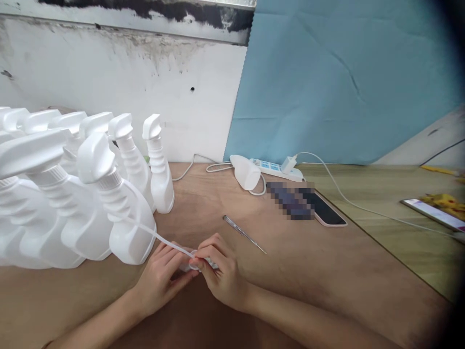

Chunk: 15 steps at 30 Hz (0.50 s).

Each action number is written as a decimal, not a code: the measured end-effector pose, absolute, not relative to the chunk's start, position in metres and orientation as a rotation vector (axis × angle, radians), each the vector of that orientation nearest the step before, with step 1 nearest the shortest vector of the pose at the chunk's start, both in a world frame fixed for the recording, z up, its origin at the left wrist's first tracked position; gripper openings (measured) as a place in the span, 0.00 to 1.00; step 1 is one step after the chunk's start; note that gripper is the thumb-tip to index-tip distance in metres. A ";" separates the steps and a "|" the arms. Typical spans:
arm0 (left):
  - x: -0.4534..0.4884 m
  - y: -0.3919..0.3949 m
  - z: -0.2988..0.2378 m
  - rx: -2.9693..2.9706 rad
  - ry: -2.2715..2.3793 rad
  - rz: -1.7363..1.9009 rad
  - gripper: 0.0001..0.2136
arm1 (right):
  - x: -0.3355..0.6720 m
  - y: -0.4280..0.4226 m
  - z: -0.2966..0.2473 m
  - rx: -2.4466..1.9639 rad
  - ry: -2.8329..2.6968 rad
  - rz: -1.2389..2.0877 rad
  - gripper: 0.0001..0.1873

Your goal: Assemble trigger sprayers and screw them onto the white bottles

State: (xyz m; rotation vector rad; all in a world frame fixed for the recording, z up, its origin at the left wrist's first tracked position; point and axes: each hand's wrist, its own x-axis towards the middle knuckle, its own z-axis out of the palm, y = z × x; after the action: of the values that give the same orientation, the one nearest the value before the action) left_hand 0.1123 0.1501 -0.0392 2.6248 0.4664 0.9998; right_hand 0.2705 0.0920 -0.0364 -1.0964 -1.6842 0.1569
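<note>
My left hand and my right hand meet low in the middle of the brown table. Both pinch a small white spray-head part. A thin white dip tube runs from it up and to the left, toward the nearest white spray bottle. The fingers of both hands are curled close around the part, which they partly hide.
Several white spray bottles stand in a group at the left. A thin metal tool lies right of my hands. Farther back are a white object, a power strip with cables, and a phone. Another screen lies at the right.
</note>
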 end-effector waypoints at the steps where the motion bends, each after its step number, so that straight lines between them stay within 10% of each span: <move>1: 0.112 0.150 -0.040 2.624 0.468 0.996 0.02 | 0.270 0.092 -0.037 -1.095 -1.683 0.156 0.05; 15: 0.112 0.151 -0.041 2.604 0.449 0.986 0.01 | 0.271 0.088 -0.040 -1.219 -1.672 0.277 0.05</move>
State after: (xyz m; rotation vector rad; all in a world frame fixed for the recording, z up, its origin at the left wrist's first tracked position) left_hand 0.1117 0.1506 -0.0413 2.6039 0.4491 0.9863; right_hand 0.2712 0.0885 -0.0401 -1.2190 -1.6718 0.2768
